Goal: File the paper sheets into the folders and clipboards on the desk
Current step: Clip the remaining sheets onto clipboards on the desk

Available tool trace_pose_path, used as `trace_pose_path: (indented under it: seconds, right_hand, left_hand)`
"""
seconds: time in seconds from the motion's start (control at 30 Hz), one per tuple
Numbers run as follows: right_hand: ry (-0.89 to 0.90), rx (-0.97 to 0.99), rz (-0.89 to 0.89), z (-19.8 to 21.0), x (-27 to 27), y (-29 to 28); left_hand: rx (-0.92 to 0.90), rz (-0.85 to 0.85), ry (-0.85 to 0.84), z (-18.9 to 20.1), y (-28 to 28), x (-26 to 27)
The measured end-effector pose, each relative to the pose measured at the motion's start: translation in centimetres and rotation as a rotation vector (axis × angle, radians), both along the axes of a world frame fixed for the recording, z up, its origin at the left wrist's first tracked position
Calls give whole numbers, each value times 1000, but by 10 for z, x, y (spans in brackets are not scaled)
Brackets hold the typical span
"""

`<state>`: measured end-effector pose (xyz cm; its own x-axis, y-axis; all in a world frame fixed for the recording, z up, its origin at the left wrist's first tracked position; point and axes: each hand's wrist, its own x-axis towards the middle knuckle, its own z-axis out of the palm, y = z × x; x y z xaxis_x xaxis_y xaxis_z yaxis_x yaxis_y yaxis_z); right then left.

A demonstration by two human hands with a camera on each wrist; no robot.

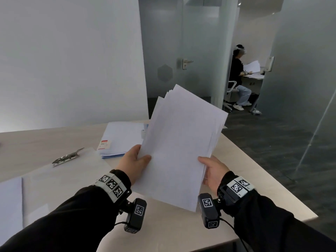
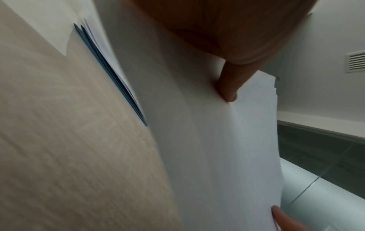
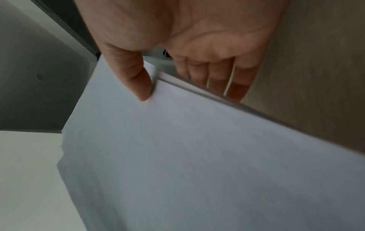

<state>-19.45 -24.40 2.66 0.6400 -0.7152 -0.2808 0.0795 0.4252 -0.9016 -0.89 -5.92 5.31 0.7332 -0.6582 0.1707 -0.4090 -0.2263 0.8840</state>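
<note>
Head view shows the left hand [image 1: 135,160] and right hand [image 1: 212,170] pinching a paper stack [image 1: 180,142] above the desk [image 1: 245,170], a clipboard [image 1: 60,171] apparently holding one sheet at near left.

right hand [image 3: 197,39] pinches the paper stack [image 3: 197,156], thumb on top, fingers [image 3: 218,78] beneath, above the desk [image 3: 316,78].

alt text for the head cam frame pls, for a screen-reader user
Both hands, left hand and right hand, hold a fanned stack of white paper sheets above a light wooden desk. On the desk to the left lie a clear clipboard with a metal clip and a pile of folders.
</note>
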Motion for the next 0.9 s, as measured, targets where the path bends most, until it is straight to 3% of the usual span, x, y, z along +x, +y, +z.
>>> trace_pose_path:
  seconds: [0.27, 0.57, 0.73, 0.9]
  right_hand:
    - [-141, -357, 12, 36, 21, 16]
    - [-210, -332, 112, 19, 15, 29]
    - [-167, -352, 91, 9, 17, 31]
    - [-133, -414, 118, 8, 20, 35]
  left_hand:
    - [-115, 28, 49, -4, 27, 11]
    - [-358, -52, 307, -11, 33, -2]
    - [-307, -102, 343, -16, 30, -9]
    - [-157, -133, 235, -9, 41, 0]
